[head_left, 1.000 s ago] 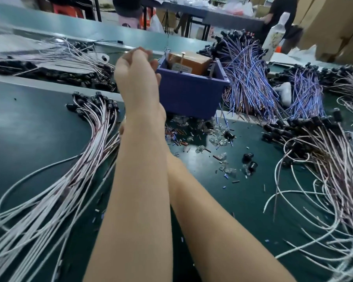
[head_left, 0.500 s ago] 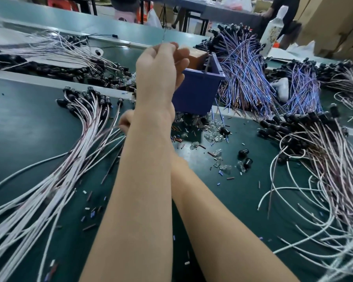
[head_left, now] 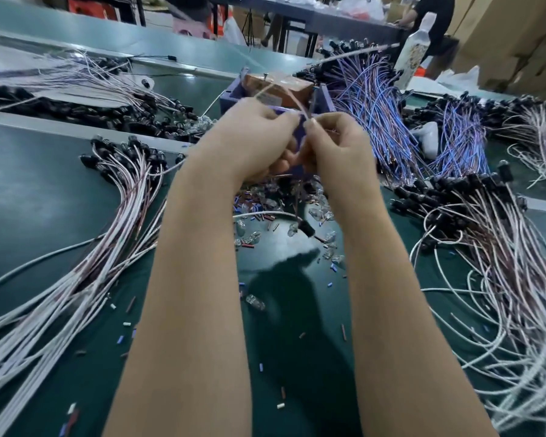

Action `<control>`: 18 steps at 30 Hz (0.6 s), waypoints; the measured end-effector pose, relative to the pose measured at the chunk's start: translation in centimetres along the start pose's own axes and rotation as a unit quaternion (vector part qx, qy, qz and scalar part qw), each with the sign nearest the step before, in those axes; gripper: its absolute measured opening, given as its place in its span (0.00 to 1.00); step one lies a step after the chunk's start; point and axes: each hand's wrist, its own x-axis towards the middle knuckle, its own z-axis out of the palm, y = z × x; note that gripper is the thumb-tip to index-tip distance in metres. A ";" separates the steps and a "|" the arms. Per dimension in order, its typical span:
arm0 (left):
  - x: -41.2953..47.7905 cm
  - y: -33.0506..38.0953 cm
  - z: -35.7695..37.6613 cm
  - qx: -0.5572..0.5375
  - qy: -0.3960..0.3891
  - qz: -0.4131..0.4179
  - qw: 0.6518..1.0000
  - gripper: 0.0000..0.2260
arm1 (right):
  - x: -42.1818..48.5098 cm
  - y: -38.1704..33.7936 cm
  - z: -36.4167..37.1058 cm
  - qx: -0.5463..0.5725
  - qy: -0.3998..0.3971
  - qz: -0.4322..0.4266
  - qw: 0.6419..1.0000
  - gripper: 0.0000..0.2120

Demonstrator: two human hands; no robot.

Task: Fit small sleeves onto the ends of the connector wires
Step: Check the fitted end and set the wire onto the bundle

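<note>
My left hand (head_left: pixel 249 140) and my right hand (head_left: pixel 338 149) meet fingertip to fingertip in front of the blue bin (head_left: pixel 230 99). Between them they pinch a thin white and brown connector wire (head_left: pixel 293 100) that arcs up over the bin. Its black connector end (head_left: pixel 306 229) hangs low between my forearms above the mat. Small sleeves (head_left: pixel 259 216), brown, blue and white, lie scattered on the green mat below my hands. Whether a sleeve is at my fingertips is too blurred to tell.
A bundle of white-brown wires (head_left: pixel 76 269) with black connectors fans out at the left, another (head_left: pixel 511 263) at the right. Blue-purple wires (head_left: pixel 379 108) pile behind the bin. Clear bulbs (head_left: pixel 323 212) lie among the sleeves. A person stands at a far table.
My right hand, hidden behind the left forearm before, has come up to meet the left. Both hands now pinch one wire and its connector end dangles below.
</note>
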 end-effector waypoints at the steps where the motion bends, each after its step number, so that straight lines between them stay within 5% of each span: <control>1: 0.4 -0.5 0.1 0.026 0.022 -0.017 0.999 0.17 | 0.0 -0.3 -0.8 0.018 0.000 0.013 1.000 0.04; 8: 1.3 -1.3 1.9 -0.040 0.027 0.029 0.998 0.10 | -0.4 -0.8 -3.4 -0.007 -0.155 0.136 0.979 0.06; 13: 1.8 -2.2 2.7 -0.047 0.029 0.021 0.998 0.02 | -0.3 -0.1 -3.3 -0.074 -0.198 0.145 0.967 0.08; 18: 2.0 -2.6 2.5 -0.067 0.049 0.006 0.997 0.05 | -0.1 0.2 -3.2 -0.080 -0.195 0.158 0.965 0.08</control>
